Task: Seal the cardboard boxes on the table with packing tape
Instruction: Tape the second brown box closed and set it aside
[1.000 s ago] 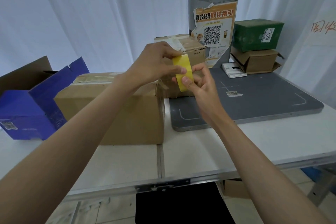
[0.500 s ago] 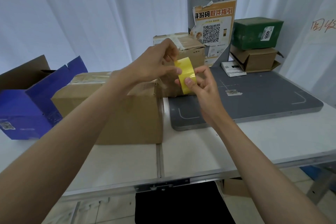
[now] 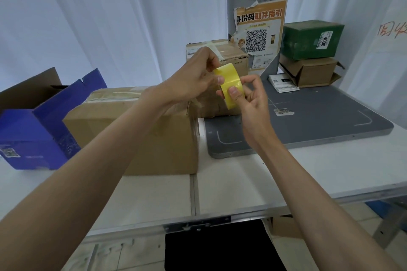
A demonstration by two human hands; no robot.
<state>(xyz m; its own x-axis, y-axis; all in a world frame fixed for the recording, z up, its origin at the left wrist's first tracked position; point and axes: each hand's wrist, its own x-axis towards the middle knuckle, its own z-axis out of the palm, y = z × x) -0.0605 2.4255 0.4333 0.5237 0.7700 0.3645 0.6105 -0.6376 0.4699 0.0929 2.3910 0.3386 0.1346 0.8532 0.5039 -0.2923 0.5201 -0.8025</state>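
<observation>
The yellow tape roll [image 3: 231,86] looks glossy plastic. Just left of it, the large cardboard box [image 3: 141,138] is matt brown, with shiny tape strips on top. Right of the roll, the grey scale platform [image 3: 308,125] is matt with a metal rim; the white table [image 3: 330,171] looks smooth.

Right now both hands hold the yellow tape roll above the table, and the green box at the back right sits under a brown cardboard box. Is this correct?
Not quite. The head view shows the green box on top of the brown cardboard box, not under it. The left hand and right hand do hold the yellow tape roll above the table.
</observation>
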